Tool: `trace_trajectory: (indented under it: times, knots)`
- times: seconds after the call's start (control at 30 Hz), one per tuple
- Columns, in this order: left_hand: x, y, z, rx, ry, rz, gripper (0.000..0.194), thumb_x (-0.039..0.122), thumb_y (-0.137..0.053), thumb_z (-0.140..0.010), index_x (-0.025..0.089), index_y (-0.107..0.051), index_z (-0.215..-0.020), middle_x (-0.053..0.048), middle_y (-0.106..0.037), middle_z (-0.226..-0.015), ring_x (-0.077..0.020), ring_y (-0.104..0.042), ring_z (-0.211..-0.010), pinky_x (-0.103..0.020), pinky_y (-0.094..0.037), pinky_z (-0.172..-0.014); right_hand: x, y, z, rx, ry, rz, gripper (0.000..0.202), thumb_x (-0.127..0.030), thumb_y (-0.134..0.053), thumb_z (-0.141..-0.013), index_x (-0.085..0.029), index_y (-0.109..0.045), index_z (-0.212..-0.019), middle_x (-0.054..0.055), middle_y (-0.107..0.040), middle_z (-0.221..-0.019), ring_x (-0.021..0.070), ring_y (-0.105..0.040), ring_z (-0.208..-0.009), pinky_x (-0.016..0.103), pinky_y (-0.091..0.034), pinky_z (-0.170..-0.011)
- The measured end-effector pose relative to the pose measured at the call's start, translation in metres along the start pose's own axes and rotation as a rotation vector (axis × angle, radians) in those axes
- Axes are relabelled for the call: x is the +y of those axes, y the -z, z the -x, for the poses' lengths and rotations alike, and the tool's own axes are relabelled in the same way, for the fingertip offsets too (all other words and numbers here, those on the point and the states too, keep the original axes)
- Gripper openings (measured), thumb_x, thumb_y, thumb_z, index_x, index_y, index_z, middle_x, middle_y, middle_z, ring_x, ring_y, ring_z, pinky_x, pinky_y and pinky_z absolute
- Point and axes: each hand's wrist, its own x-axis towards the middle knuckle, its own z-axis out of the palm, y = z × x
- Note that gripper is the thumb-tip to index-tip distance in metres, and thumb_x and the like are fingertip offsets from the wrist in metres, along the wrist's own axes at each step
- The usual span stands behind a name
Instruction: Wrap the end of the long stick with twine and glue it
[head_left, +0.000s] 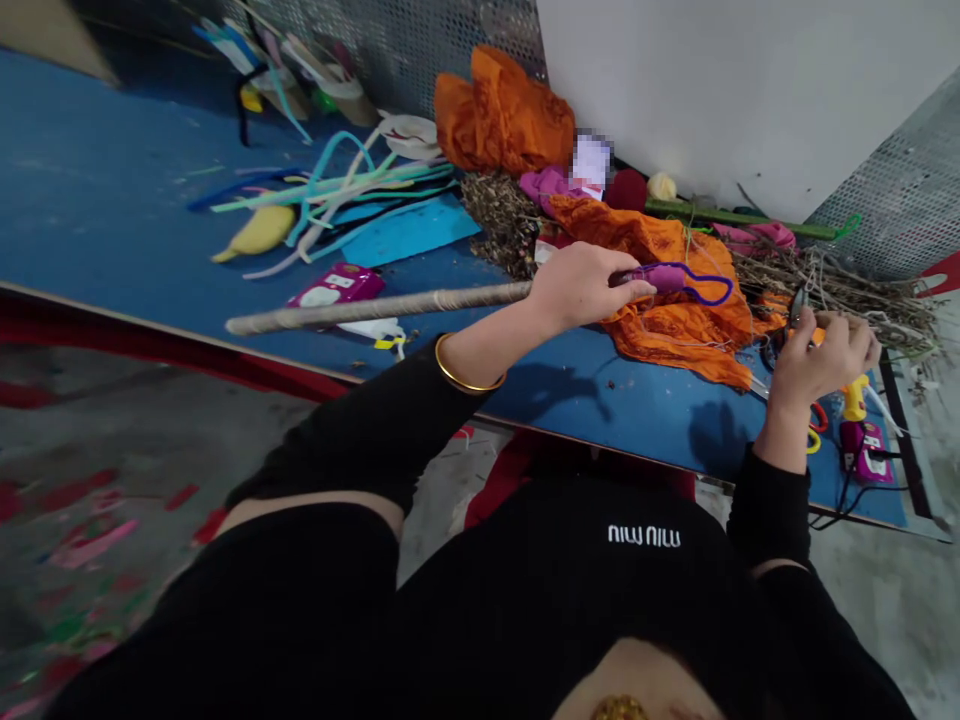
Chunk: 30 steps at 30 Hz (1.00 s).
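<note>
L hand (581, 288) fingers wrapped round stick (375, 308), long axis running left (purple wire (694, 290) past fingertips); R hand (821, 355) closed on small tool.

A craft workshop is shown: a blue worktable (112, 190) is strewn with pipe cleaners (337, 185), orange fabric (502, 115), dried twigs (840, 285) and a glue gun (855, 400), beside perforated metal walls (892, 190).
</note>
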Motion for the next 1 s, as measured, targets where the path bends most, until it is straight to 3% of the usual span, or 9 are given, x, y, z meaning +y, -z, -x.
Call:
trace_trajectory:
  times: [0.07, 0.17, 0.27, 0.33, 0.47, 0.57, 0.67, 0.77, 1.0]
  knots:
    - [0.007, 0.000, 0.000, 0.004, -0.025, 0.030, 0.042, 0.056, -0.064, -0.090, 0.020, -0.082, -0.101, -0.006, -0.077, -0.083, -0.0221, -0.068, -0.079, -0.031, -0.043, -0.070, -0.026, 0.002, 0.022, -0.105, 0.094, -0.247, 0.033, -0.056, -0.057, -0.095, -0.025, -0.069, -0.091, 0.015, -0.072, -0.108, 0.0335, -0.065, -0.115, 0.059, -0.042, -0.111]
    - [0.016, -0.003, 0.000, 0.006, -0.062, 0.075, 0.042, 0.056, -0.062, -0.091, 0.020, -0.081, -0.099, -0.005, -0.075, -0.080, -0.0214, -0.068, -0.078, -0.030, -0.042, -0.069, -0.070, -0.006, 0.049, -0.515, 0.121, -0.686, 0.039, -0.057, -0.065, -0.089, -0.024, -0.067, -0.111, 0.012, -0.073, -0.116, 0.0284, -0.067, -0.114, 0.047, -0.052, -0.104]
    - [0.019, -0.004, -0.002, 0.009, -0.063, 0.096, 0.042, 0.055, -0.062, -0.091, 0.019, -0.081, -0.099, -0.005, -0.075, -0.080, -0.0212, -0.067, -0.078, -0.030, -0.040, -0.067, -0.097, -0.005, 0.064, -0.778, 0.080, -0.889, 0.030, -0.053, -0.060, -0.094, -0.025, -0.069, -0.095, 0.006, -0.072, -0.091, 0.0216, -0.069, -0.087, 0.038, -0.056, -0.084]
    - [0.017, -0.004, -0.002, 0.002, -0.049, 0.107, 0.043, 0.056, -0.062, -0.090, 0.018, -0.081, -0.098, -0.005, -0.074, -0.080, -0.0208, -0.065, -0.077, -0.030, -0.038, -0.066, -0.105, 0.002, 0.069, -0.663, 0.054, -0.938, 0.039, -0.055, -0.053, -0.098, -0.025, -0.066, -0.077, 0.004, -0.064, -0.078, 0.0203, -0.065, -0.079, 0.038, -0.056, -0.080]
    - [0.015, -0.006, -0.003, -0.048, -0.041, 0.149, 0.042, 0.054, -0.060, -0.091, 0.016, -0.079, -0.091, -0.004, -0.070, -0.074, -0.0189, -0.061, -0.071, -0.030, -0.036, -0.064, -0.114, 0.013, 0.069, -0.365, -0.017, -1.134, 0.053, -0.073, -0.052, -0.091, -0.025, -0.056, -0.066, 0.007, -0.058, -0.088, 0.0278, -0.066, -0.104, 0.050, -0.055, -0.096]
    - [0.016, -0.007, -0.004, -0.144, -0.067, 0.198, 0.041, 0.050, -0.057, -0.092, 0.015, -0.077, -0.091, -0.004, -0.070, -0.076, -0.0181, -0.060, -0.073, -0.029, -0.036, -0.065, -0.118, 0.013, 0.063, -0.455, -0.179, -1.361, 0.055, -0.075, -0.047, -0.091, -0.026, -0.046, -0.066, 0.001, -0.042, -0.068, 0.0213, -0.062, -0.074, 0.046, -0.058, -0.081]
    - [0.015, -0.005, -0.004, -0.313, -0.117, 0.292, 0.039, 0.048, -0.063, -0.088, 0.014, -0.076, -0.100, -0.004, -0.072, -0.085, -0.0175, -0.060, -0.076, -0.027, -0.038, -0.067, -0.115, 0.016, 0.057, -0.533, -0.309, -1.455, 0.051, -0.068, -0.051, -0.094, -0.026, -0.040, -0.067, -0.007, -0.021, -0.060, 0.0108, -0.031, -0.045, 0.035, -0.051, -0.060]
    - [0.013, -0.004, -0.002, -0.404, -0.117, 0.410, 0.035, 0.042, -0.069, -0.083, 0.014, -0.076, -0.102, -0.004, -0.072, -0.088, -0.0171, -0.061, -0.078, -0.027, -0.041, -0.069, -0.110, 0.025, 0.056, -0.551, -0.361, -1.462, 0.051, -0.063, -0.058, -0.093, -0.025, -0.038, -0.067, -0.009, -0.017, -0.058, 0.0072, -0.015, -0.042, 0.030, -0.041, -0.052]
    - [0.021, -0.014, -0.003, -0.355, -0.052, 0.600, 0.033, 0.040, -0.073, -0.080, 0.011, -0.077, -0.096, -0.002, -0.068, -0.079, -0.0154, -0.057, -0.074, -0.028, -0.043, -0.070, -0.115, 0.041, 0.069, -0.441, -0.415, -1.469, 0.051, -0.055, -0.067, -0.089, -0.023, -0.039, -0.063, -0.010, -0.024, -0.054, 0.0054, -0.014, -0.042, 0.029, -0.040, -0.056]
